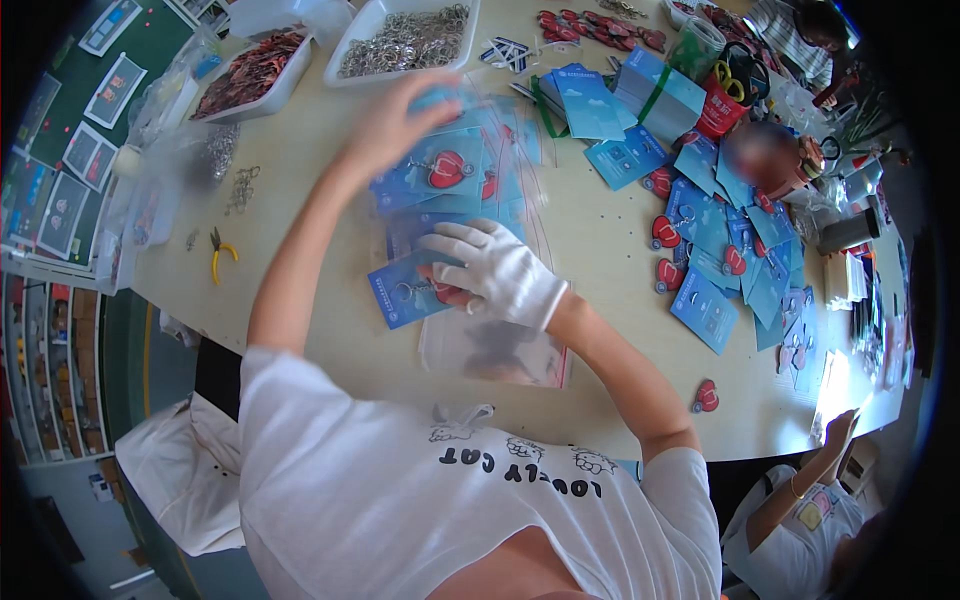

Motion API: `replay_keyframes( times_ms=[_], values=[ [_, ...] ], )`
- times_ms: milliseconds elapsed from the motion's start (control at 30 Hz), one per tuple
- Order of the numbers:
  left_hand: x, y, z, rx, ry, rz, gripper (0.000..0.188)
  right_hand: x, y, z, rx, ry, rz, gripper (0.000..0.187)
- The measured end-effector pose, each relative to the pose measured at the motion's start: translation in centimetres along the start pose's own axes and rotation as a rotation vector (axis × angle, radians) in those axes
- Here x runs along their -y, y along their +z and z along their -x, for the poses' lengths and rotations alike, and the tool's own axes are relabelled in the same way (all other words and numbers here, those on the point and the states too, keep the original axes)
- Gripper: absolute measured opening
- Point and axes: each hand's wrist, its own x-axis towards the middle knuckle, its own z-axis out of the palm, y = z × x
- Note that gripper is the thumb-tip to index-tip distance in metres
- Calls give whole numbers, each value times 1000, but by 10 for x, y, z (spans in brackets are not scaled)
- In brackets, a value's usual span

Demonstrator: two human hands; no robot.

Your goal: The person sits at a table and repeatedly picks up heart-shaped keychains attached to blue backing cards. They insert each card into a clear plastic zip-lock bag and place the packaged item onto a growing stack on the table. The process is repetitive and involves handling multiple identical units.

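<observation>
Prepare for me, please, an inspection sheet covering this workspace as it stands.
Surface: pale tabletop, small dark specks visible.
Job's things: blue card and red keyring, partly under the right hand; clear bag nearer the person.
Clutter: yellow-handled pliers, tray of metal rings, heaped blue cards.
Hands: left blurred, grip unclear; right white-gloved, fingers spread over the keyring.
Cables: nothing seen.
Surroundings: shelving left; co-worker's hand right.

Yellow-handled pliers (217, 249) lie on the pale table (610, 300), left of which are a green board (78, 78) and loaded shelves (60, 365).
</observation>
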Motion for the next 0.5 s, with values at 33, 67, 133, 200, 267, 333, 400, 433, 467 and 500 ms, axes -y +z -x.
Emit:
replay_keyframes(
  times_ms=[33, 67, 133, 200, 267, 333, 400, 433, 467, 500],
  values=[
    [-10, -2, 36, -7, 110, -251, 51, -5, 5, -6, 4, -44, -4, 50],
    [-15, -1, 70, -11, 223, -500, 57, -10, 10, -7, -3, -34, -8, 52],
    [-34, 14, 120, 131, 69, -698, 76, -18, 13, -3, -22, -2, -11, 57],
    [-23, 28, 142, 191, 17, -678, 85, -22, 2, -4, -8, 6, 28, 62],
    [-14, 34, 144, 207, -8, -669, 91, -37, 1, -4, 7, 10, 96, 63],
    [-5, 39, 131, 198, 1, -678, 94, -48, -3, -2, -29, 41, 118, 62],
    [2, 40, 115, 154, 37, -720, 91, -57, -7, 2, -108, 73, 97, 63],
    [3, 42, 107, 141, 59, -741, 90, -62, -13, 4, -102, 72, 136, 62],
    [2, 48, 98, 136, 99, -746, 89, -72, -9, 7, -160, 59, 110, 62],
    [6, 53, 94, 120, 133, -777, 87, -82, 0, 10, -215, 65, 90, 61]
  ],
)
